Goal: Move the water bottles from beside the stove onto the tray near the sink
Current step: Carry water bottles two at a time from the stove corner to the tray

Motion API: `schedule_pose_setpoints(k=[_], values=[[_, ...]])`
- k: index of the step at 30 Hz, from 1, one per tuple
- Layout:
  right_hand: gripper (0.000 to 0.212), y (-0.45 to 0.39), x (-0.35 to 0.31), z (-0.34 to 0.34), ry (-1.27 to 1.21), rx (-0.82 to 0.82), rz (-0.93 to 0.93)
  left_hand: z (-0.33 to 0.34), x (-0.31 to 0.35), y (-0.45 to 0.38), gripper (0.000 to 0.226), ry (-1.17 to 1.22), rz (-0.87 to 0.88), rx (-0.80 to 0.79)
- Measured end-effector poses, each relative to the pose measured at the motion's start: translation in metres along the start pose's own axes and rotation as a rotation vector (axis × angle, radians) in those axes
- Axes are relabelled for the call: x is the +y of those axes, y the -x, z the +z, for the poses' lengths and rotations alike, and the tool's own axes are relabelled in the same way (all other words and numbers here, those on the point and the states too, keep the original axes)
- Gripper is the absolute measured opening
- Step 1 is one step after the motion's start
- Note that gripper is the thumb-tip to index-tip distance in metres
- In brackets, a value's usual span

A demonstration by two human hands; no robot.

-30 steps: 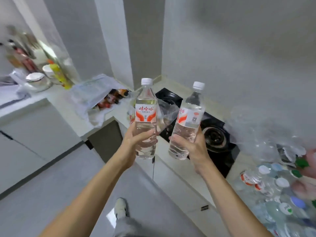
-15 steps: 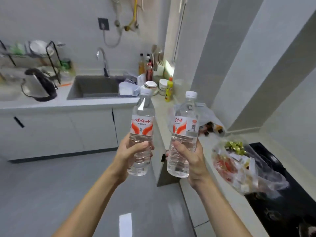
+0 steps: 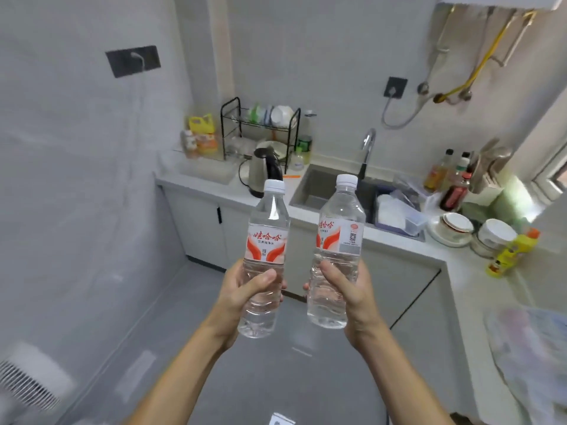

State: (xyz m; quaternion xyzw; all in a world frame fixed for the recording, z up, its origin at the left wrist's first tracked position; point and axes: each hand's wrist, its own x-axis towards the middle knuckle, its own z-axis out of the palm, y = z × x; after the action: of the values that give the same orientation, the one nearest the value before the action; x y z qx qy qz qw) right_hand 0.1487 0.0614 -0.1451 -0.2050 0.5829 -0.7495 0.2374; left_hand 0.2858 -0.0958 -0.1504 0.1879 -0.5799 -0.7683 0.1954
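I hold two clear water bottles with white caps and red-and-white labels upright in front of me, above the floor. My left hand (image 3: 245,291) grips the lower half of the left bottle (image 3: 265,240). My right hand (image 3: 346,289) grips the lower half of the right bottle (image 3: 340,234). Ahead lies the sink (image 3: 319,191) with its faucet (image 3: 368,145). A pale translucent tray (image 3: 208,173) sits on the counter at the far left of the sink, beside the kettle (image 3: 264,173). The stove is out of view.
A black dish rack (image 3: 260,127) with dishes stands behind the kettle, next to yellow detergent bottles (image 3: 202,133). Sauce bottles (image 3: 454,179), stacked bowls (image 3: 457,228) and a yellow bottle (image 3: 512,253) crowd the counter on the right. A plastic bag (image 3: 534,348) lies at the right edge.
My view has swung left from the stove to the sink counter. Both hands still carry the bottles upright; the sink and kettle are now straight ahead.
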Motion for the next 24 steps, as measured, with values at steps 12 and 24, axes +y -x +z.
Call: schedule_pose_setpoints(k=[12, 24], values=[[0.052, -0.270, 0.057, 0.128, -0.003, -0.325, 0.036, -0.129, 0.040, -0.203, 0.070, 0.024, 0.096, 0.367], [0.034, -0.502, 0.073, 0.241, -0.034, -0.520, 0.190, -0.240, 0.088, -0.396, 0.053, 0.080, 0.152, 0.564]])
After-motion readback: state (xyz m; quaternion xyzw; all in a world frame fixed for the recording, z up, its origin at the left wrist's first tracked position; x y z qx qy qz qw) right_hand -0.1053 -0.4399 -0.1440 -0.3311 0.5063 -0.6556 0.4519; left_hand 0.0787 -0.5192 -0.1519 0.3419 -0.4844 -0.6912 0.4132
